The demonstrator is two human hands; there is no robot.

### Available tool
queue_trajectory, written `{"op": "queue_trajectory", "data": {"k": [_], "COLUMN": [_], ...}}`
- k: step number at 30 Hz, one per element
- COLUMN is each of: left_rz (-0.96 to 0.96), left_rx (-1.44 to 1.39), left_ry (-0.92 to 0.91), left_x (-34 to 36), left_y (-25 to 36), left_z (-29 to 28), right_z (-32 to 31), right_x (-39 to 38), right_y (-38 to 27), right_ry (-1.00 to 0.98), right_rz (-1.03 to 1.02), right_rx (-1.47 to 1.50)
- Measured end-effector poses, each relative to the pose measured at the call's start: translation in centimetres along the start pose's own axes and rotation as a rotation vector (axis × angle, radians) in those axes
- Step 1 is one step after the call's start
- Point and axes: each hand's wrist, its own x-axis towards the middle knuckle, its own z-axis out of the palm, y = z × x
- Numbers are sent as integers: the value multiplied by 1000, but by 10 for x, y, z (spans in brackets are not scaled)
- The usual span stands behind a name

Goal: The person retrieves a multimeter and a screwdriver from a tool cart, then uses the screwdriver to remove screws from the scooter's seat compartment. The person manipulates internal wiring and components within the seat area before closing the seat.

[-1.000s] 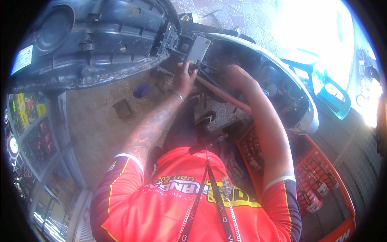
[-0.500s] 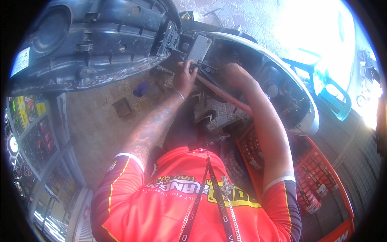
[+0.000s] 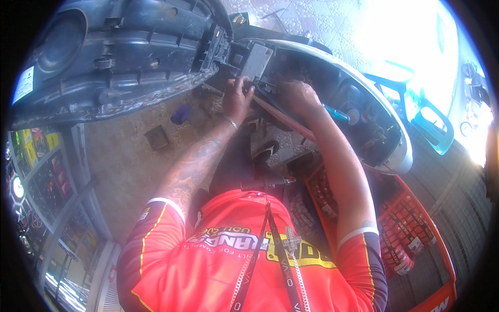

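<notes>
While L hand sits at near end of grey box, R hand, box's near-right, should prob. work gently; both grips: can't tell.

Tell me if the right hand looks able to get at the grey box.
Probably yes: most of the grey box's upper face shows uncovered, and the right hand is nearby. Only the left hand, at the box's near end, might get in the way.

The head view (wide fisheye) looks down on left hand, right hand.
</notes>
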Motion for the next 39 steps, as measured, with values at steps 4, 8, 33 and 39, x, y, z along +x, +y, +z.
{"op": "queue_trajectory", "data": {"k": [4,8,33,39], "left_rz": [58,47,92,173], "left_rx": [25,0,36,26], "left_ry": [8,30,-1,-2], "left_x": [0,-2,-4,-7], "left_y": [-5,-6,-1,-3], "left_z": [1,5,-1,-5], "right_z": [-1,-8,20,18], "right_x": [-9,1,32,35], "right_y": [-7,-29,-77,-74], "right_ry": [148,200,307,252], "right_rz": [81,124,591,669], "right_rx": [38,90,612,687]}}
